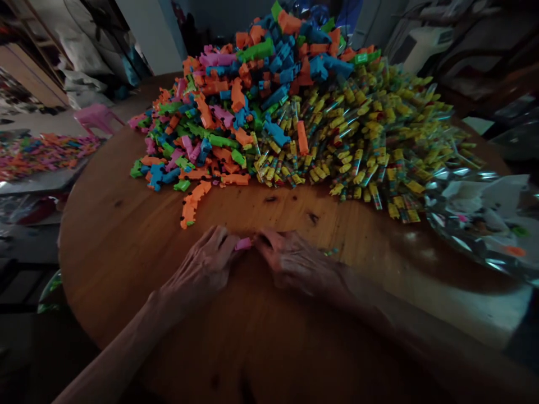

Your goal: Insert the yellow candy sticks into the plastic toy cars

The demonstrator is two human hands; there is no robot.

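Note:
My left hand (pixel 213 257) is closed in a pinch on a small pink plastic piece (pixel 243 244) low over the table's near middle. Close by on the right, my right hand (pixel 290 261) has its thumb and fingers pressed together at the piece's other end. What sits between those right fingertips is too small and dark to make out. Beyond the left hand, a bent row of orange plastic toy parts (pixel 193 203) lies by itself on the wood.
A heap of orange, blue, green and pink plastic toy parts (pixel 206 115) covers the round wooden table's (pixel 105 252) far side. Beside it are many yellow wrapped pieces (pixel 357 129). Shiny clear plastic (pixel 463 235) with scraps lies at right. A pink stool (pixel 96 116) stands left.

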